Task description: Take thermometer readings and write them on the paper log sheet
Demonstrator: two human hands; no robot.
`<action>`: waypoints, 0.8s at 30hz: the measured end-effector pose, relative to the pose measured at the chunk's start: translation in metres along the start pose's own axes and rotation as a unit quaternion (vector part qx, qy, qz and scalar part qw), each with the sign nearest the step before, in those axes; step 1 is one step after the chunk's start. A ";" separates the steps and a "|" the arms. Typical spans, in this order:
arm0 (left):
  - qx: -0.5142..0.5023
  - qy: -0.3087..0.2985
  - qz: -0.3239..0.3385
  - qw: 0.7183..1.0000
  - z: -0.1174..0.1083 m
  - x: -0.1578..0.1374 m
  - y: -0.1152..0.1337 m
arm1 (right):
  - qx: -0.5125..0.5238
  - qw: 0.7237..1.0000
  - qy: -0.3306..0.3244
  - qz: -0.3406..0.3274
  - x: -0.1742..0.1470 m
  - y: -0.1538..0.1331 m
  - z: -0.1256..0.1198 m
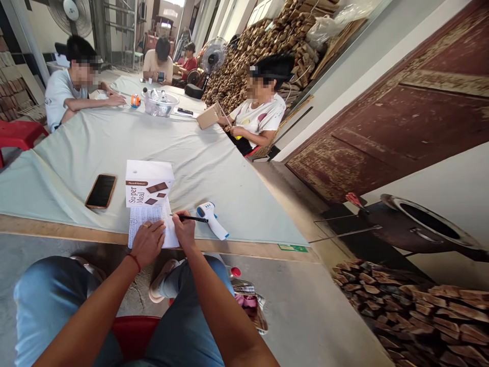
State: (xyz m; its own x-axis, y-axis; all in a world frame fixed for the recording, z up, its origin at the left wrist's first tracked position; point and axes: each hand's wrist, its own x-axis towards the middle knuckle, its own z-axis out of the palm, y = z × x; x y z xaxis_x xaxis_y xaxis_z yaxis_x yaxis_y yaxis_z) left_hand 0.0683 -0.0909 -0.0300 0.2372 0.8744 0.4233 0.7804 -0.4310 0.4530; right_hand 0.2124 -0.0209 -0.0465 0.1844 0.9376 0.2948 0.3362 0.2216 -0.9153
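My right hand (184, 230) grips a black pen (194, 218) near its tip, over the right side of a sheet of paper (133, 232) with handwriting. Flat on the same sheet lies my left hand (147, 242), fingers stretched out and holding nothing. A white box (150, 173) printed "NutriMotion Super Meal" stands at the paper's top edge and hides part of it. Right of my right hand rests a white and blue infrared thermometer (214, 219). To the left, a phone (101, 191) with a dark screen lies on the cloth.
A pale cloth covers the table (87, 137). Farther along stand a plastic basket (160, 106) of bottles and an orange tape roll (135, 100). Several people sit around; one at right holds a cardboard box (208, 116). Stacked firewood (420, 311) and a large pot (412, 229) are at right.
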 end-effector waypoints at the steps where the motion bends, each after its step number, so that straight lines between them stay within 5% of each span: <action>1: -0.060 0.029 -0.029 0.997 -0.002 0.002 -0.006 | 0.003 1.000 0.006 -0.010 0.001 0.000 -0.002; 3: -0.180 0.115 -0.127 0.969 -0.011 0.007 -0.025 | -0.021 0.999 -0.005 -0.048 0.006 0.002 -0.009; 5: -0.246 0.221 -0.244 0.912 -0.024 0.016 -0.051 | -0.091 0.990 -0.053 -0.095 0.014 0.003 -0.016; 7: -0.286 0.264 -0.324 0.862 -0.039 0.029 -0.076 | -0.196 0.966 -0.108 -0.128 0.021 0.003 -0.021; 11: -0.345 0.186 -0.295 0.871 -0.065 0.054 -0.107 | -0.349 0.904 -0.177 -0.170 0.031 -0.005 -0.022; 14: -0.400 0.074 -0.234 0.883 -0.078 0.064 -0.110 | -0.370 0.895 -0.173 -0.179 0.035 -0.010 -0.033; 17: -0.424 0.032 -0.218 0.879 -0.084 0.067 -0.111 | -0.387 0.914 -0.057 -0.103 0.036 -0.008 -0.064; 19: -0.433 0.042 -0.223 0.872 -0.084 0.068 -0.114 | -0.417 0.909 0.013 0.010 0.037 -0.003 -0.088; 21: -0.435 0.072 -0.236 0.866 -0.080 0.071 -0.118 | -0.434 0.896 -0.009 0.093 0.038 0.001 -0.107; 24: -0.423 0.133 -0.277 0.852 -0.068 0.080 -0.123 | -0.391 0.910 -0.068 0.124 0.039 -0.003 -0.113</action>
State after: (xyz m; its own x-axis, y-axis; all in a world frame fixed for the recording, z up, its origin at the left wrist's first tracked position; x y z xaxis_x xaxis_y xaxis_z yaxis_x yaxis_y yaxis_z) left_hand -0.0479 0.0164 0.0018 -0.2597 0.9630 0.0724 0.0066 -0.0732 0.9973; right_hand 0.3234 -0.0149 -0.0013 0.2450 0.9693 0.0205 0.8639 -0.2087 -0.4584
